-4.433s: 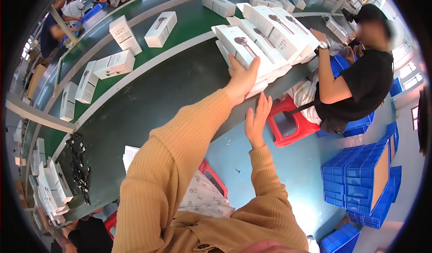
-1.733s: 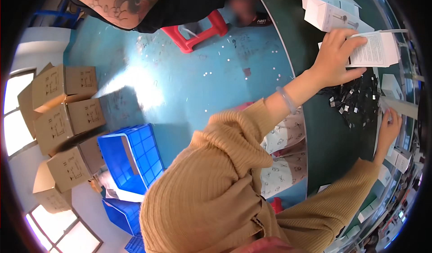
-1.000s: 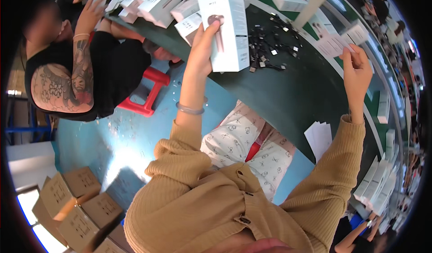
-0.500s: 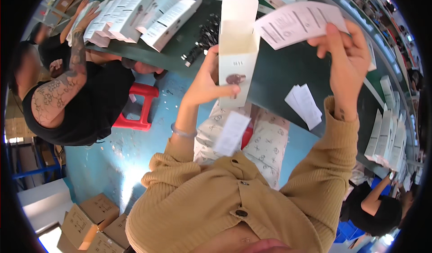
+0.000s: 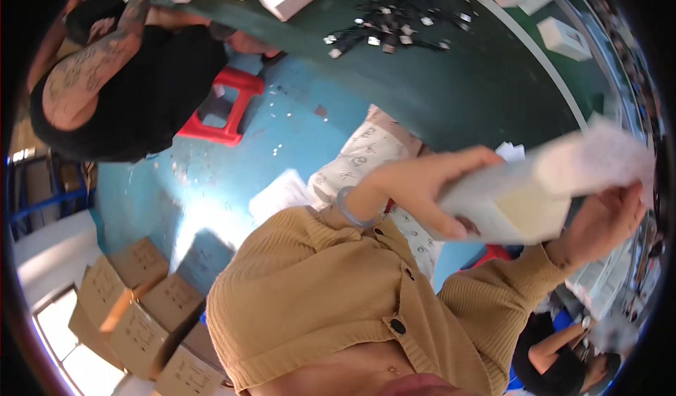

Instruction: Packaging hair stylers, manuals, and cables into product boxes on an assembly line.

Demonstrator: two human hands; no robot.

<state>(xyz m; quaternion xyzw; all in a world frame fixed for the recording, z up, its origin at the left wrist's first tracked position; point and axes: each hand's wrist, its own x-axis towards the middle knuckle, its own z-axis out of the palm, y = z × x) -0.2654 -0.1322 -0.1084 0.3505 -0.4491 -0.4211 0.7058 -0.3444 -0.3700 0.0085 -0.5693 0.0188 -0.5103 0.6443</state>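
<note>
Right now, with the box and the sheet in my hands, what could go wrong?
The sheet in the right hand might crease against the open end of the white box, which looks close. The box may also slip, since only the left hand seems to hold it.

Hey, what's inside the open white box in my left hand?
Inside the white box, only a blurred cream-coloured surface shows at the open end; anything deeper is hidden. A blurred pale sheet in your right hand also overlaps the box in this view.

White box (image 5: 482,195) and paper sheet (image 5: 611,158), blurred.
</note>
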